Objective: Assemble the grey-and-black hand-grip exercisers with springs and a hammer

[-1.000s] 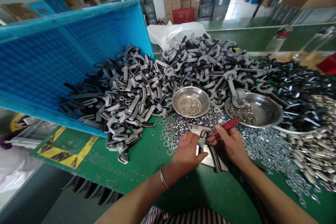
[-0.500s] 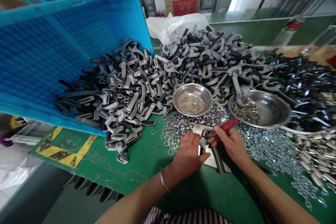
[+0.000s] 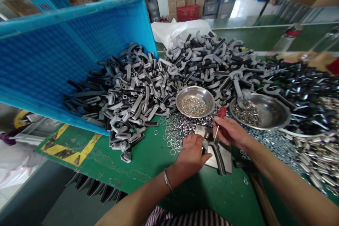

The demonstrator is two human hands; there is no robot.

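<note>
My left hand [image 3: 191, 152] is closed around the grey end of a grey-and-black handle part [image 3: 219, 159], which lies on a small metal plate [image 3: 227, 152]. The part's black curved grip points toward me. In my right hand [image 3: 234, 132] is a red-handled screwdriver [image 3: 222, 112], held nearly upright. Its shaft runs down to the part, just right of my left fingers; the exact contact of the tip is too small to make out. Loose metal rings [image 3: 173, 136] lie beside the plate. My left fingers hide some of the part.
A tipped blue crate [image 3: 79, 39] spills handle parts [image 3: 132, 91] across the green table [image 3: 148, 173]. Two metal bowls of small hardware, one nearer [image 3: 209, 93] and one farther right [image 3: 280, 114], stand behind my hands. A hammer [image 3: 261, 190] lies under my right forearm; metal cylinders [image 3: 315, 148] are heaped at right.
My right hand has raised the screwdriver from a slanted, nearly flat position to nearly upright. The left hand stays on the handle part. The hammer has come into clearer view.
</note>
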